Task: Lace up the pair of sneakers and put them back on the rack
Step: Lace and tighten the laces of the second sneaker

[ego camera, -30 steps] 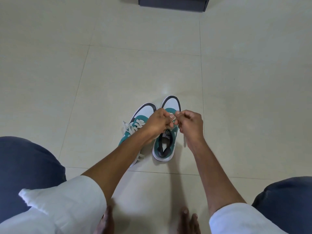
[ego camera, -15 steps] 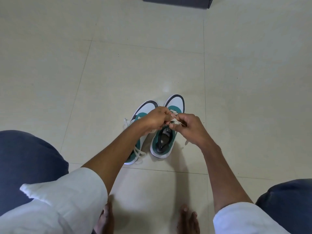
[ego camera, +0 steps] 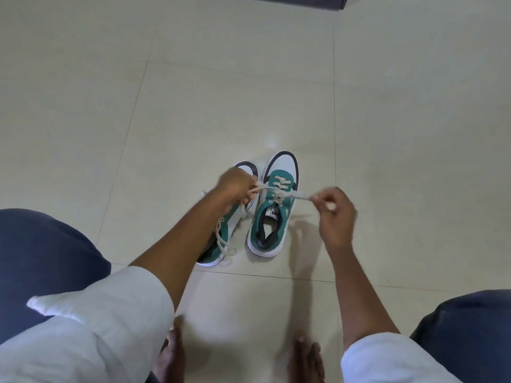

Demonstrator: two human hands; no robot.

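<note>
Two teal and white sneakers stand side by side on the tiled floor, toes pointing away from me. The right sneaker point(ego camera: 272, 217) has a white lace point(ego camera: 293, 195) threaded through its upper eyelets. My left hand point(ego camera: 236, 186) pinches one end of that lace above the left sneaker point(ego camera: 224, 233), hiding much of that shoe. My right hand point(ego camera: 336, 211) grips the other end, pulled out taut to the right of the shoe. The left sneaker's own lace hangs loose along its side.
A dark piece of furniture point(ego camera: 293, 0) shows at the top edge. My knees in dark trousers sit at the lower left point(ego camera: 47, 250) and lower right point(ego camera: 470, 327). My bare feet point(ego camera: 304, 357) rest on the cream floor tiles near the bottom edge.
My two hands were together over the right sneaker's tongue. They have moved apart, left hand to the left and right hand to the right, drawing the lace out taut.
</note>
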